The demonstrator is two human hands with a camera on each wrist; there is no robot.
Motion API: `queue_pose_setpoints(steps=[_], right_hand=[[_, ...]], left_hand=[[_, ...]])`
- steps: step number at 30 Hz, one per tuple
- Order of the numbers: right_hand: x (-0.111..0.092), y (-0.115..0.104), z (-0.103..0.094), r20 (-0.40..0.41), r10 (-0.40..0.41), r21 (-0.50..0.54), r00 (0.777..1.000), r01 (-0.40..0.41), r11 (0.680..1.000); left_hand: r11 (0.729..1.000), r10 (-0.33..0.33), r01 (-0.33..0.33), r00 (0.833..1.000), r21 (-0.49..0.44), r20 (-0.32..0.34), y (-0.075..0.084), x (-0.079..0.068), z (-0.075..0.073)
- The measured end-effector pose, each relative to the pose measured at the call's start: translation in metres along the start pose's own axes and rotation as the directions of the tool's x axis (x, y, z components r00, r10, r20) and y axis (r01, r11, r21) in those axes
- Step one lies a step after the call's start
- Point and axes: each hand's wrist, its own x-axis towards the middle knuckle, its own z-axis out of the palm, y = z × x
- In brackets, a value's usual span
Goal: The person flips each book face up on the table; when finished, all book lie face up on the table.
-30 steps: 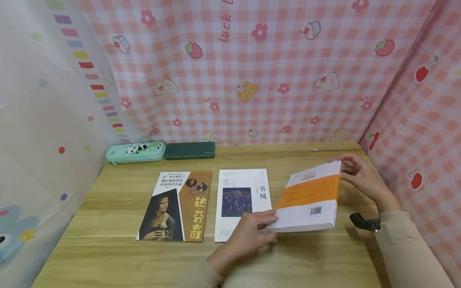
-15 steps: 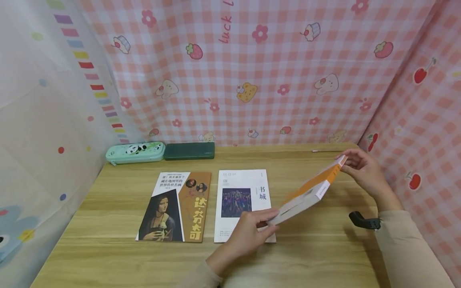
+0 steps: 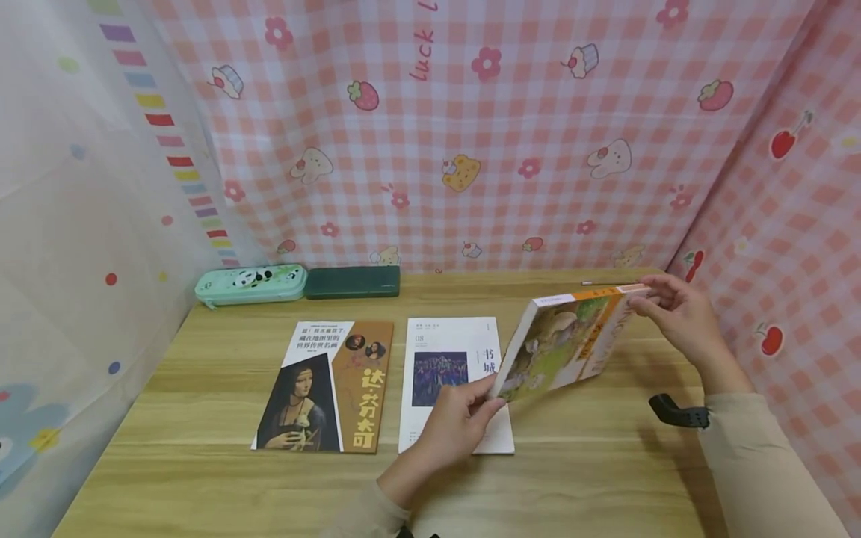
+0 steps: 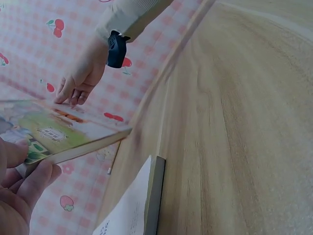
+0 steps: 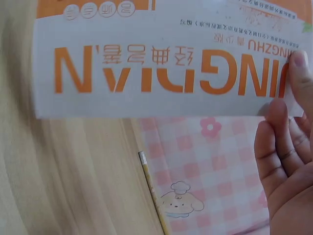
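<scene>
A thick book [image 3: 572, 336] with a white, orange and green illustrated cover is held tilted above the table between both hands. My left hand [image 3: 457, 422] pinches its near left corner, thumb on the cover in the left wrist view. At the far right corner my right hand [image 3: 676, 317] grips it between thumb and fingers. In the right wrist view large orange letters show upside down on the cover [image 5: 146, 73]. Below and left of the held book lies a white book [image 3: 440, 373] with a dark picture, partly covered by my left hand.
Left of the white book lies a brown and white book [image 3: 323, 388] with a portrait. A panda pencil case [image 3: 252, 285] and a dark green case [image 3: 353, 282] stand at the table's back edge. A thin stick [image 3: 608, 282] lies back right, before the checked curtain [image 3: 525, 112].
The held book has turned over between my hands: its back cover with the barcode faced up, then its spine showed, and now the illustrated cover is in sight. The books on the table stay put.
</scene>
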Motion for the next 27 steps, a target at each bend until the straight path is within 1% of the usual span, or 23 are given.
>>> queue_pose_setpoints(steps=[2,4,7,10,13,17,19,21,22,27], right_hand=[[0.001,-0.002,0.001,-0.012,0.021,-0.045,1.0,-0.021,0.999],[0.001,-0.004,0.002,-0.02,0.024,-0.067,0.999,-0.026,0.997],[0.002,-0.006,0.005,-0.027,0.013,-0.057,1.0,-0.014,0.998],[0.003,-0.008,0.009,-0.029,0.032,-0.04,0.999,-0.033,0.999],[0.003,-0.01,0.012,-0.033,0.092,-0.059,0.995,-0.094,0.994],[0.004,-0.013,0.017,-0.046,0.174,-0.13,0.984,-0.178,0.975],[0.005,-0.014,0.019,-0.055,0.198,-0.151,0.979,-0.204,0.967],[0.005,-0.014,0.022,-0.064,0.23,-0.17,0.971,-0.238,0.956],[0.005,-0.013,0.023,-0.065,0.244,-0.163,0.968,-0.252,0.954],[0.006,-0.009,0.027,-0.049,0.309,-0.068,0.95,-0.312,0.948]], left_hand=[[1.0,-0.002,0.002,1.0,-0.002,0.001,0.0,0.0,-0.001],[1.0,-0.004,0.004,1.0,-0.001,0.001,-0.001,0.0,-0.001],[1.0,-0.003,0.004,1.0,0.003,-0.005,-0.002,0.0,0.0],[1.0,-0.008,0.008,1.0,-0.001,-0.017,-0.003,-0.001,0.001],[0.999,-0.03,0.03,0.999,-0.025,-0.022,-0.004,-0.001,0.003],[0.996,-0.075,0.073,0.997,-0.055,-0.034,-0.007,-0.001,0.006],[0.992,-0.097,0.093,0.994,-0.08,-0.046,-0.008,-0.001,0.007],[0.986,-0.129,0.122,0.99,-0.117,-0.059,-0.008,0.0,0.009],[0.979,-0.15,0.139,0.986,-0.146,-0.067,-0.008,0.0,0.01],[0.936,-0.241,0.206,0.966,-0.287,-0.092,-0.01,0.0,0.015]])
